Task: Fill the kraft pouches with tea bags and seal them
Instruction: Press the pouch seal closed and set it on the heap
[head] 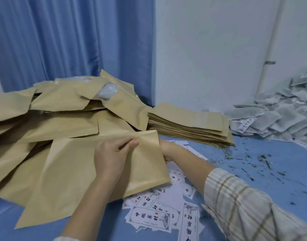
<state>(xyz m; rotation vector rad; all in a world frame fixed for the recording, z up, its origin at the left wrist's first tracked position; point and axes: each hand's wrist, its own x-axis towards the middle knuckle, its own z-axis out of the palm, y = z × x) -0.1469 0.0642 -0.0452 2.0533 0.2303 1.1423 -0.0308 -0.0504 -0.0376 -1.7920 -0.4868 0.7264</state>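
We look down on a blue table, blue curtain at the far left and a white wall behind.

Kraft pouch in hand: it lies flat at the table's near left, its far edge against the loose heap of pouches. Our left hand rests on its upper right part, fingers curled and drawn together, thumb and fingertips pinching the pouch's top edge. Our right hand is mostly hidden behind the pouch's right edge; it touches that edge, but we cannot tell how its fingers lie. A checked sleeve covers the right forearm.

The heap of pouches fills the left of the table, overlapping at all angles; one near the top shows a clear window. Just right of it sits a neat stack of flat pouches.

Tea bags: a pale grey-white pile in the far right corner, against the wall, well apart from the held pouch. A white pipe runs up the wall above them.

Printed paper labels with black characters lie scattered under and near our right forearm. Loose green tea leaf bits are strewn across the right of the table.
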